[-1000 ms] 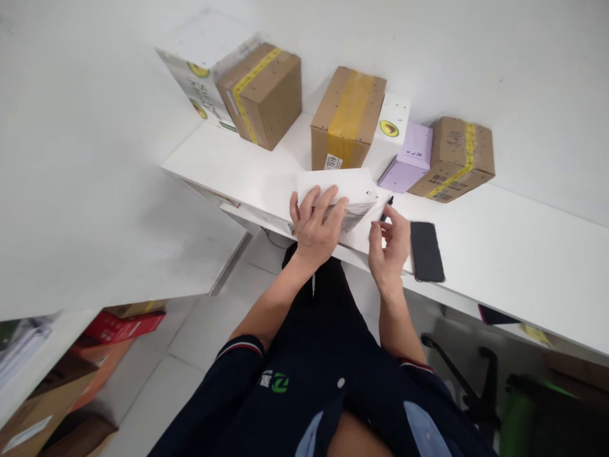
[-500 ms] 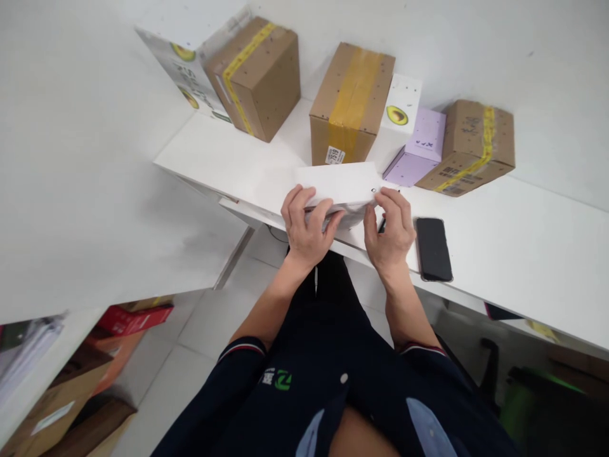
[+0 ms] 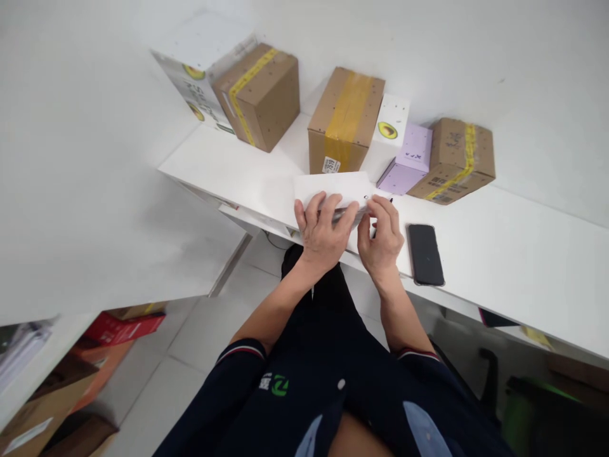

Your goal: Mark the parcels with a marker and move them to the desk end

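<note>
A white box (image 3: 333,185) with a small dark ring mark near its right end is held at the desk's front edge. My left hand (image 3: 328,228) is closed over its front edge, several fingers on the top and the thumb toward the front side. At the right front corner of the box, my right hand (image 3: 382,235) is closed with thumb and forefinger pinched together. The front face of the box is mostly hidden by my hands. Part of a thin dark object shows behind the right hand, too covered to name.
On the white desk (image 3: 518,254), a black phone (image 3: 425,255) lies right of my hands. Behind stand taped cardboard boxes (image 3: 280,95), a purple box (image 3: 413,155) and white avocado-print boxes (image 3: 392,120). A white panel rises at left. Shelved cartons (image 3: 52,406) sit lower left.
My left hand has slid right along the front edge of the box, closer to the right hand. The right hand still pinches at the corner. The view has shifted slightly.
</note>
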